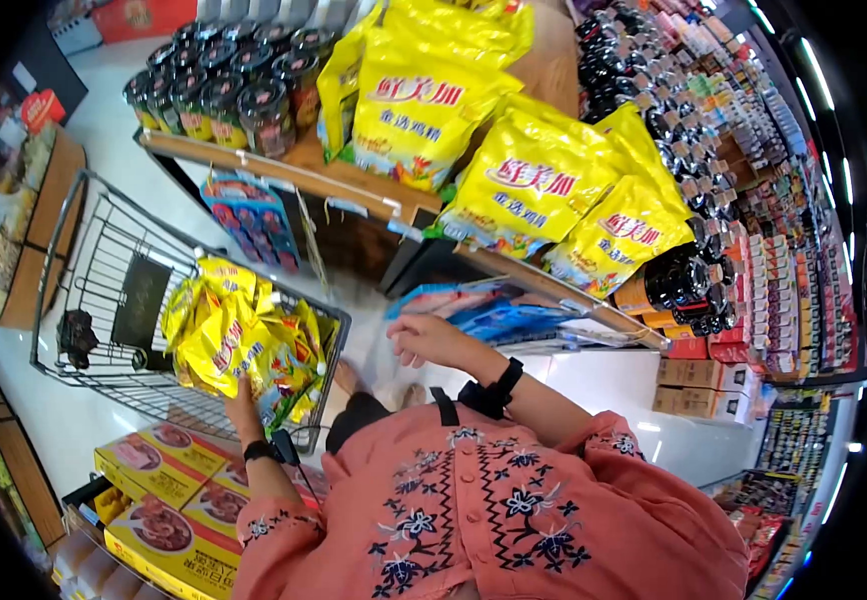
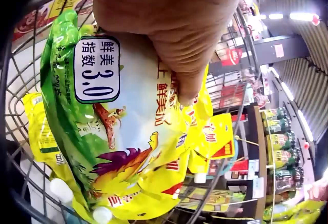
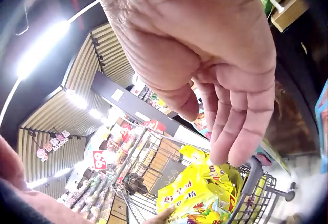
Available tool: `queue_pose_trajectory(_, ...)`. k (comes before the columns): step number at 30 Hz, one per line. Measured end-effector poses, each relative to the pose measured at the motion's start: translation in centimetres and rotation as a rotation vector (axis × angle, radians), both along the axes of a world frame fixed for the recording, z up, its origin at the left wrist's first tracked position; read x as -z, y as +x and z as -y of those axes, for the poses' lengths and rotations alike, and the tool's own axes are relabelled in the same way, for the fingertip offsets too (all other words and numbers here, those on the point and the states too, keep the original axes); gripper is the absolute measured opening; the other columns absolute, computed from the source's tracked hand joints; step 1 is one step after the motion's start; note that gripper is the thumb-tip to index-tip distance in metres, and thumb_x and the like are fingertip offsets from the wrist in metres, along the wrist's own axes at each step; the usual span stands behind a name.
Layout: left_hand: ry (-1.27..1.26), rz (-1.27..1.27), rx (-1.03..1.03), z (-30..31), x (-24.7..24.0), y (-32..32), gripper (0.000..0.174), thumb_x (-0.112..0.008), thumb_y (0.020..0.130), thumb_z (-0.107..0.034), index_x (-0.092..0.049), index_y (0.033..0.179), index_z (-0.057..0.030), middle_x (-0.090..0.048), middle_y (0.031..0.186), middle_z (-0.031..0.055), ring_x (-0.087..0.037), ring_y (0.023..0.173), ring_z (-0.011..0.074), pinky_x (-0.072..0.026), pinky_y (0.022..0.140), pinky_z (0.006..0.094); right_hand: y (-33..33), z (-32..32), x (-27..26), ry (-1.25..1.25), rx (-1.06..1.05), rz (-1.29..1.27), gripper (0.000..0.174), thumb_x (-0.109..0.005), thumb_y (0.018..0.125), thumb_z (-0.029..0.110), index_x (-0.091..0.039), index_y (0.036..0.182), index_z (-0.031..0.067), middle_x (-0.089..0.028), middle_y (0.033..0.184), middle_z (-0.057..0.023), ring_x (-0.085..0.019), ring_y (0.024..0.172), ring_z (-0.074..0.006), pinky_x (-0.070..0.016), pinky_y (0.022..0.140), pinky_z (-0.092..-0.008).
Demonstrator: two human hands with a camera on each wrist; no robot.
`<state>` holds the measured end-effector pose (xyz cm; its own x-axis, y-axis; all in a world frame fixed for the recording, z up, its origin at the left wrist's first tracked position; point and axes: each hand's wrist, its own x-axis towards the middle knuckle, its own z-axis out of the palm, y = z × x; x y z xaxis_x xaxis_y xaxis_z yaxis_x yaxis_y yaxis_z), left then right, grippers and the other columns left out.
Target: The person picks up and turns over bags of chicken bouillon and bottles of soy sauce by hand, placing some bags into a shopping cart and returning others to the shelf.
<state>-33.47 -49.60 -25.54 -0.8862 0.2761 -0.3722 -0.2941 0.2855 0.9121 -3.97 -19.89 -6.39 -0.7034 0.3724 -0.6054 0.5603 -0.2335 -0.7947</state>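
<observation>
Several yellow bags (image 1: 224, 335) lie heaped in the near end of a wire shopping cart (image 1: 104, 375). The left hand (image 1: 243, 412) is at the heap's near side; in the left wrist view this hand (image 2: 169, 24) lies over a bag (image 2: 118, 131), thumb down on its front, its other fingers hidden. The right hand (image 1: 432, 341) hangs in the air right of the cart, and the right wrist view shows this hand (image 3: 200, 54) with loosely bent fingers and nothing in them.
More yellow bags (image 1: 424, 110) and rows of dark-lidded jars (image 1: 222, 95) stand on a wooden display shelf (image 1: 374, 190) ahead. Yellow and red boxes (image 1: 169, 520) are stacked at the lower left. Brown cartons (image 1: 699, 388) sit on the floor at right.
</observation>
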Motion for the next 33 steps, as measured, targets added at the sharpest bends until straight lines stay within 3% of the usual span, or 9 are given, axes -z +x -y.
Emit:
queue_pose_trajectory(6,0.034,-0.138,0.009,0.4,-7.4,1.0,0.042,-0.072,0.094,-0.028,-0.064,0.117,0.0054,-0.069,0.098,0.0066,-0.063,0.081,0.0139,-0.0507,0.072,0.0283,3.2,-1.7,-1.6,0.002,0.037,-0.119,0.031,-0.057,0.098,0.025,-0.059,0.118,0.0015,-0.069,0.096,-0.0094,-0.07,0.076,-0.0179,-0.0563,0.061,-0.0301)
queue_pose_trajectory(9,0.072,-0.157,0.073,0.0,-16.0,3.1,0.043,-0.071,0.094,-0.025,-0.061,0.122,0.0065,-0.069,0.106,0.0086,-0.064,0.085,0.0144,-0.0513,0.074,0.0279,4.1,-2.4,-1.3,-0.019,0.018,-0.215,0.037,-0.062,0.099,0.032,-0.058,0.121,0.0025,-0.068,0.102,-0.0075,-0.068,0.084,-0.0155,-0.0559,0.065,-0.0293)
queue_pose_trajectory(12,0.345,-0.087,0.181,-3.5,-25.9,8.1,0.047,-0.067,0.097,-0.024,-0.056,0.131,0.0068,-0.068,0.116,0.0112,-0.066,0.094,0.0172,-0.053,0.082,0.0289,3.2,-1.1,-4.0,-0.004,0.017,-0.347,0.042,-0.065,0.098,0.032,-0.057,0.128,0.0022,-0.066,0.11,-0.0062,-0.065,0.093,-0.0132,-0.0553,0.078,-0.0284)
queue_pose_trajectory(14,0.439,-0.025,0.204,-6.0,-29.4,11.4,0.049,-0.065,0.098,-0.024,-0.053,0.134,0.0068,-0.066,0.122,0.0133,-0.068,0.1,0.0198,-0.0549,0.086,0.0309,3.2,-0.6,-5.8,-0.076,-0.011,-0.446,0.057,-0.068,0.096,0.042,-0.052,0.136,0.003,-0.064,0.117,-0.0058,-0.062,0.101,-0.0126,-0.0534,0.083,-0.0287)
queue_pose_trajectory(16,0.441,0.092,0.303,-7.5,-30.0,12.7,0.049,-0.064,0.099,-0.023,-0.052,0.135,0.007,-0.066,0.124,0.014,-0.07,0.102,0.0216,-0.0564,0.087,0.0326,3.6,0.7,-7.1,-0.182,0.008,-0.546,0.068,-0.07,0.094,0.047,-0.048,0.142,0.0043,-0.064,0.121,-0.0063,-0.063,0.103,-0.0134,-0.0539,0.081,-0.0285)
queue_pose_trajectory(19,0.528,0.225,0.385,-11.1,-32.2,16.7,0.046,-0.063,0.099,-0.022,-0.052,0.134,0.0071,-0.068,0.122,0.0153,-0.071,0.101,0.022,-0.0574,0.087,0.0334,5.6,1.3,-9.2,-0.243,-0.008,-0.746,0.075,-0.072,0.093,0.045,-0.042,0.146,-0.0002,-0.061,0.13,-0.0091,-0.062,0.113,-0.0171,-0.0515,0.094,-0.0314)
queue_pose_trajectory(23,0.51,0.225,0.485,-13.5,-32.7,20.3,0.052,-0.064,0.099,-0.024,-0.048,0.138,0.0073,-0.066,0.127,0.0157,-0.07,0.104,0.0209,-0.0569,0.089,0.033,9.9,1.2,-8.9,-0.292,0.217,-0.743,0.056,-0.072,0.092,0.023,-0.052,0.139,-0.0013,-0.064,0.13,-0.0114,-0.063,0.116,-0.018,-0.0489,0.102,-0.0325)
queue_pose_trajectory(27,0.435,0.223,0.695,-14.0,-33.2,22.2,0.063,-0.067,0.097,-0.028,-0.042,0.144,0.0047,-0.062,0.131,0.0147,-0.066,0.111,0.0189,-0.053,0.093,0.0312,13.7,1.5,-8.7,-0.49,0.343,-0.748,0.055,-0.071,0.091,0.021,-0.053,0.139,-0.0002,-0.064,0.132,-0.0124,-0.065,0.116,-0.0205,-0.0517,0.101,-0.0358)
queue_pose_trajectory(33,0.416,0.363,0.981,-13.7,-32.5,22.7,0.072,-0.07,0.094,-0.029,-0.036,0.15,0.0011,-0.056,0.14,0.015,-0.06,0.122,0.0216,-0.0493,0.102,0.0349,17.0,2.5,-7.6,-0.501,0.393,-0.784,0.053,-0.069,0.094,0.022,-0.053,0.139,-0.001,-0.064,0.131,-0.0126,-0.066,0.114,-0.0203,-0.0532,0.099,-0.035)
